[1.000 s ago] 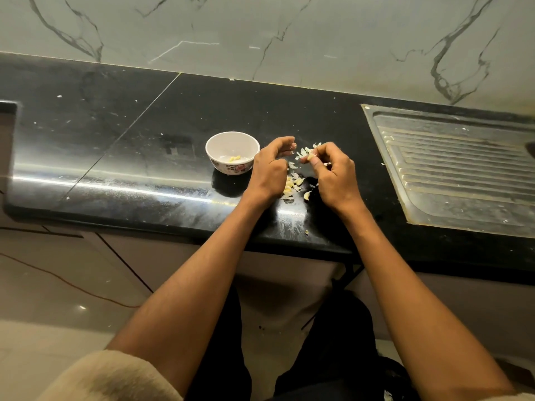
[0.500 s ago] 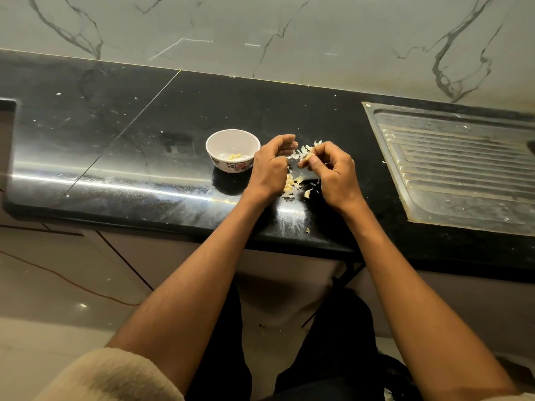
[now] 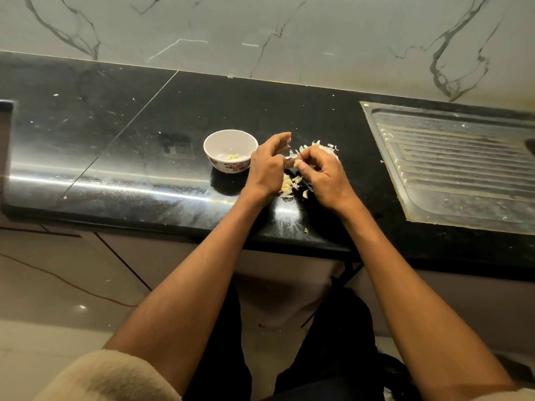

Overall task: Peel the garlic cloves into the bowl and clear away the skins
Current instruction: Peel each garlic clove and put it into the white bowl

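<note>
At a black kitchen counter (image 3: 121, 146), beside a steel drainboard (image 3: 451, 169), a person works a garlic clove (image 3: 297, 163) w/ both hands, mid-peel. The right hand (image 3: 324, 175) pinches the clove between thumb and curled fingers; the left hand (image 3: 267, 166), fingers curled, meets it at the clove and appears to pick at the skin, though the exact contact is too small to confirm. The clove is held just above the counter, near the bowl's right side.

Progress, as judged: early to middle. The white bowl (image 3: 214, 149) holds only a couple of peeled cloves (image 3: 233, 156). More cloves and loose skins (image 3: 289, 183) lie in a heap under and between the hands, w/ a further scatter of skins (image 3: 318, 146) behind the right hand and one stray flake (image 3: 305, 230) near the counter's front edge. Left to do: finish this clove, peel the rest, then clear away all skins; none cleared yet.

Vs. half a sec. ago: little change. Both hands keep the same close posture at the clove; bowl and heap unmoved.
</note>
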The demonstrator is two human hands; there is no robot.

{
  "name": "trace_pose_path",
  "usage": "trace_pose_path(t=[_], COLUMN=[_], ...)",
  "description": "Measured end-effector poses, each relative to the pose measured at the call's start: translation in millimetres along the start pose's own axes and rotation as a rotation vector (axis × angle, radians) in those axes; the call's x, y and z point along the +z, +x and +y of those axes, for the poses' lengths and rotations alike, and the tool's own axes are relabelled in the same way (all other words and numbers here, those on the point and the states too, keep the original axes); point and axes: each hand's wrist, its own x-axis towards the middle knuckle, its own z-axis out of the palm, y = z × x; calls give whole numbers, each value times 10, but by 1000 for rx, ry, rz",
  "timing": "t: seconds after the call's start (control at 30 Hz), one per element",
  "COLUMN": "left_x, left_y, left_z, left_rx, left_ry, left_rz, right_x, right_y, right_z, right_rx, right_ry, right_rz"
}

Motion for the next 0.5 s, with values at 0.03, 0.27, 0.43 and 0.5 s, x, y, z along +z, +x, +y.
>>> trace_pose_path(t=[0.03, 0.27, 0.43, 0.5], left_x=[1, 4, 4, 5], left_y=[-2, 31, 31, 30], left_z=[8, -42, -51, -46], left_rx=[4, 16, 29, 36], left_ry=[2, 39, 47, 47], left_rz=[-6, -21, -12, -10], right_x=[9, 57, 34, 60], right_y=[8, 79, 54, 70], right_z=[14, 96, 90, 101], right_rx=[13, 61, 48, 76], right_ry=[1, -176, -31, -66], right_rz=[-29, 184, 110, 59])
